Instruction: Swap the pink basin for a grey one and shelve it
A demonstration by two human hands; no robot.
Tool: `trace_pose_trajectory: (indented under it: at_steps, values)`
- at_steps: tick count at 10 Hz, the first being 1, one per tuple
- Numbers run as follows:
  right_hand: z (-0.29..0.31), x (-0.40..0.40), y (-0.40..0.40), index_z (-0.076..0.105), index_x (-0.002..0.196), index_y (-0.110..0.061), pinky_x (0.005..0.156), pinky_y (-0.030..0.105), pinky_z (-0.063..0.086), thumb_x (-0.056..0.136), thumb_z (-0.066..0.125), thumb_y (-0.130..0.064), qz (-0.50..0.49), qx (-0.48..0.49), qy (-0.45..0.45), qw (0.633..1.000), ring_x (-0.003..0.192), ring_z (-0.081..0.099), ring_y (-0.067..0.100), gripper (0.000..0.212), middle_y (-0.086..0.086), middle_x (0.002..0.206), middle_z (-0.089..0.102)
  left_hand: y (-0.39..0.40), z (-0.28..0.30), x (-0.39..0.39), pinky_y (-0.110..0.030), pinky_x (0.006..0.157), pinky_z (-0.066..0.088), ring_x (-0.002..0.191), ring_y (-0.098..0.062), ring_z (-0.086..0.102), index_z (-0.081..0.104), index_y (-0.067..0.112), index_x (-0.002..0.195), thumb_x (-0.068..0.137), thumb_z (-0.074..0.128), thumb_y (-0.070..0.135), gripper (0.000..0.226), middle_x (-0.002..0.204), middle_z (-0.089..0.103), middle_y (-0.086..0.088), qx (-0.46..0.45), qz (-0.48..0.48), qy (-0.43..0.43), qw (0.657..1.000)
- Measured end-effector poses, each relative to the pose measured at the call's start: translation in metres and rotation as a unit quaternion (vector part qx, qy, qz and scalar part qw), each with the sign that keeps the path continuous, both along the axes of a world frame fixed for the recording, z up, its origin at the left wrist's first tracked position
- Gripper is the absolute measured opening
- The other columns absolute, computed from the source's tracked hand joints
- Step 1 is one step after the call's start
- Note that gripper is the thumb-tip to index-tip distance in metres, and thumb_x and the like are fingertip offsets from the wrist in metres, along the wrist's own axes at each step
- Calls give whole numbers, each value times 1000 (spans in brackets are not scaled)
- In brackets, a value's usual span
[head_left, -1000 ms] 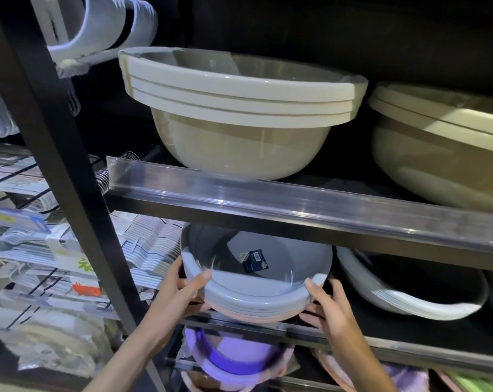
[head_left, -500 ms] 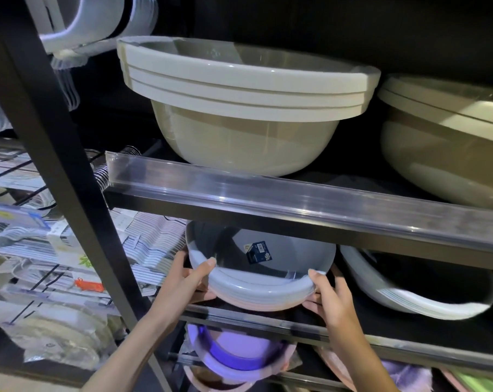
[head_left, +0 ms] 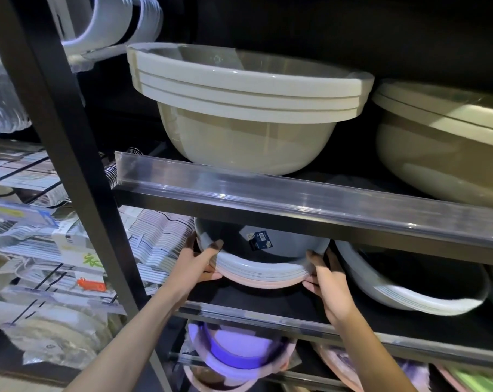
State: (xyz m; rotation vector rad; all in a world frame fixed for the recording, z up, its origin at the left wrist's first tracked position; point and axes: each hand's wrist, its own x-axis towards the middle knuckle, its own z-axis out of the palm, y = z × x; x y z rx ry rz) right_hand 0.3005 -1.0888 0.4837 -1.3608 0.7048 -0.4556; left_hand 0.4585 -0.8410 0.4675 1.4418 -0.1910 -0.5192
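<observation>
This is a shop's housewares aisle, shown by dark metal shelving [head_left: 70, 154] with clear price-strip rails [head_left: 296, 193] across the frame's middle, nested stacks of identical beige basins [head_left: 245, 108] at the top, and packaged hangers [head_left: 155, 244] piled at left.

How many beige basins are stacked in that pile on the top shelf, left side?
3 rims show in the beige stack, nested one inside the next on the top shelf, above the hands; more may hide inside.

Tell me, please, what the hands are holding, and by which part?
Both hands, left and right, grip the stack of basins by its rim, on opposite sides.
</observation>
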Motion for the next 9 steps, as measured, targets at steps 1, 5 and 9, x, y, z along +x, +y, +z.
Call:
trace_pose_trajectory:
  at_steps: [1, 5, 9]
  values:
    - [1, -2, 0, 59, 131, -32, 78, 34, 59, 90, 69, -33, 6, -3, -2, 1000, 84, 68, 20, 42, 11, 115, 75, 0, -1, 1, -49, 77, 63, 89, -37, 77, 53, 16, 131, 74, 80, 44, 69, 99, 79, -18, 0, 1, -10, 1000]
    - [5, -37, -4, 55, 136, -17, 94, 43, 55, 87, 69, -52, 43, -202, 133, 969, 97, 68, 19, 61, 2, 106, 71, 36, 3, -12, -34, 79, 63, 82, -11, 76, 43, 7, 144, 64, 72, 72, 107, 94, 74, -4, 167, 5, -120, 979]
    - [36, -97, 7, 33, 152, -28, 95, 46, 46, 89, 45, -67, 124, -554, 376, 733, 127, 54, 32, 75, 9, 139, 52, 66, 26, -44, -34, 93, 49, 101, -21, 61, 48, 11, 146, 90, 62, 49, 69, 113, 66, -12, 425, -118, -427, 789]
